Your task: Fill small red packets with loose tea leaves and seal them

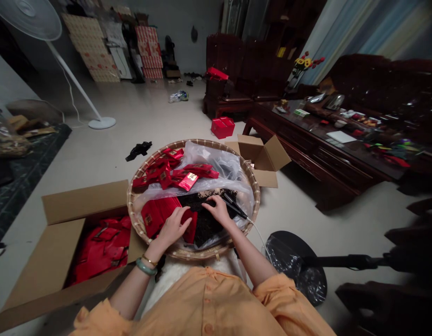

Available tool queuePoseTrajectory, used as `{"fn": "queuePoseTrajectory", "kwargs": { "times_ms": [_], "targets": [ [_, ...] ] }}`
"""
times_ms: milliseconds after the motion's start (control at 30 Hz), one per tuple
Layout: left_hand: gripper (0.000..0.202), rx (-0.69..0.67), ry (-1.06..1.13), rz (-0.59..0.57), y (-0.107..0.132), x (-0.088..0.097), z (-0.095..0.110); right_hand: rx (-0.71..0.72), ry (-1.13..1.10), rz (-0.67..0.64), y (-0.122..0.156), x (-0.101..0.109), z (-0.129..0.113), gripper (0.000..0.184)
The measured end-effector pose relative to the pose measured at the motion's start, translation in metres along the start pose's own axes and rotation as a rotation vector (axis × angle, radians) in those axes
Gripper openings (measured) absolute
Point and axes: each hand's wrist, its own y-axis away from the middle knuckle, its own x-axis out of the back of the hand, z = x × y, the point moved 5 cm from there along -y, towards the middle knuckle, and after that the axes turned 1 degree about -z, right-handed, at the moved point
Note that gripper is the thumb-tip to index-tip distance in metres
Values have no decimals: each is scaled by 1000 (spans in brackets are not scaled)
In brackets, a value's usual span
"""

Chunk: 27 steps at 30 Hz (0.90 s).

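Red pouches (158, 217) lie flat at eight o'clock in the woven bamboo tray (198, 253), beside dark dried leaves (205, 228) at about five. The left hand (174, 225), thumb spread from curved fingers, is at the pouches; the right hand (219, 212) curls over the leaves, whether pinching any I cannot tell. Snagging the white cord (259, 234) at four o'clock could drag the black wand-like tool (235, 205); a shifting plastic sheet (226, 161) could scatter leaves.
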Motion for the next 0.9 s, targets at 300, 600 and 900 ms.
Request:
{"fn": "queuePoseTrajectory", "kwargs": {
  "times_ms": [300,600,900],
  "targets": [
    [16,-191,-91,176,2,22,1,-612,-1060,120,5,-17,16,19],
    [11,-445,-191,26,-5,26,20,-806,-1615,58,8,-20,15,16],
    [13,-457,-173,38,-16,44,21,-835,-1712,84,6,-15,8,27]
  ]
}}
